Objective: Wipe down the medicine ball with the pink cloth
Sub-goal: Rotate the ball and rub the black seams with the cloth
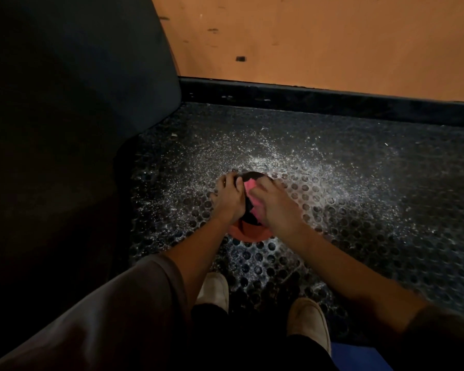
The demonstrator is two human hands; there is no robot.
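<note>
Ball: the round black-and-orange medicine ball (248, 231) is sitting on the floor, straight ahead of the person, its orange band showing at its 6 o'clock edge.
Cloth: the crumpled pink cloth (254, 208) is lying on top of the ball, between the two hands.
Left hand: the left hand (229, 199) is gripping the ball at its 9 o'clock side, fingers spread and curled over the curve.
Right hand: the right hand (275, 207) is pressing on the cloth at the ball's 3 o'clock side, fingers bent round the fabric; the hand is blurred.
Floor: the black studded rubber floor mat (359, 183) is carrying white speckles all around the ball.
Shoes: two pale shoes (214, 290) are standing at 6 o'clock from the ball.
Wall: an orange wall (332, 36) with a black baseboard (332, 99) is running across at 12 o'clock.
Pad: a large dark padded shape (78, 103) is filling the 9 to 11 o'clock side.
</note>
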